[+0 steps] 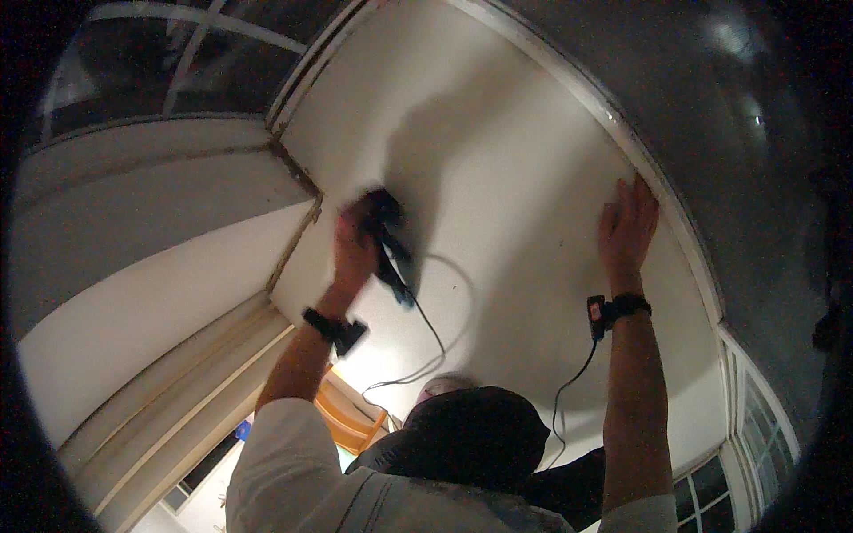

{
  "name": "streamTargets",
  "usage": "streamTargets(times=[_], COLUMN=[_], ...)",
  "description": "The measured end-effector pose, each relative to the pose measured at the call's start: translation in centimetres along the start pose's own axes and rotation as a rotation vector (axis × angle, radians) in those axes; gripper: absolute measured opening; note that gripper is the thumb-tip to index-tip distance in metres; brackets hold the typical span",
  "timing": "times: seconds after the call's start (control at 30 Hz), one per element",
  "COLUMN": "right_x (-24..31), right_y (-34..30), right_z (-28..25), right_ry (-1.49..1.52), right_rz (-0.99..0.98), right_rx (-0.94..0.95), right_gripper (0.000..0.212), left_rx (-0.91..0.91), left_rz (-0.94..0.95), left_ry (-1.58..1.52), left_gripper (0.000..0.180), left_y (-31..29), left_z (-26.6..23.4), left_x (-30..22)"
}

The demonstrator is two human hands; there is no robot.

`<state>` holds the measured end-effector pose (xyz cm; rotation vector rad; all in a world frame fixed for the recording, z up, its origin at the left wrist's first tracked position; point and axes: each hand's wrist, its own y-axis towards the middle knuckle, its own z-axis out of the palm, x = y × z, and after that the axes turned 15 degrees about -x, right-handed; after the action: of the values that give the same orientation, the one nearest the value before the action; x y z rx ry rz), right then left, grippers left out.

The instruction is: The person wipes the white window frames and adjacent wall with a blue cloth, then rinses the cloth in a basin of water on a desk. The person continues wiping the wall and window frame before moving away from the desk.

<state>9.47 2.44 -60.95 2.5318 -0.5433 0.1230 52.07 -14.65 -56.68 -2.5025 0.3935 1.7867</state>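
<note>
My left hand is closed round a dark, elongated thing, blurred by motion, so its kind is unclear. A thin black cord runs down from near this thing's lower end toward my body. Under both hands spreads a broad off-white panel with a few small dark specks. My right hand lies flat by the panel's right edge, fingers stretched and holding nothing. Each wrist wears a black strap with a small box; a cable hangs from the right wrist's box.
White trim borders the panel on the right, with a dark glossy area beyond. At the left corner the trim is brown and worn. Paned windows show at upper left and lower right. An orange wooden piece stands at lower left.
</note>
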Motion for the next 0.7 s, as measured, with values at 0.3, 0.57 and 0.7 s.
streamTargets(times=[0.3, 0.57, 0.7], right_x=[0.0, -0.3, -0.6], right_y=[-0.5, -0.2, -0.5], right_z=[0.2, -0.2, -0.1], right_ry=[-0.005, 0.031, 0.042], right_rz=[0.061, 0.072, 0.101], right_rx=[0.053, 0.008, 0.053], right_gripper=[0.044, 0.04, 0.044], left_rx=[-0.326, 0.672, 0.634], left_rz=[0.208, 0.585, -0.305], left_ry=[1.041, 0.25, -0.286], left_gripper=[0.077, 0.029, 0.033], left_y=[23.4, 0.9, 1.5], left_z=[6.4, 18.8, 10.8], left_x=[6.9, -2.1, -0.9])
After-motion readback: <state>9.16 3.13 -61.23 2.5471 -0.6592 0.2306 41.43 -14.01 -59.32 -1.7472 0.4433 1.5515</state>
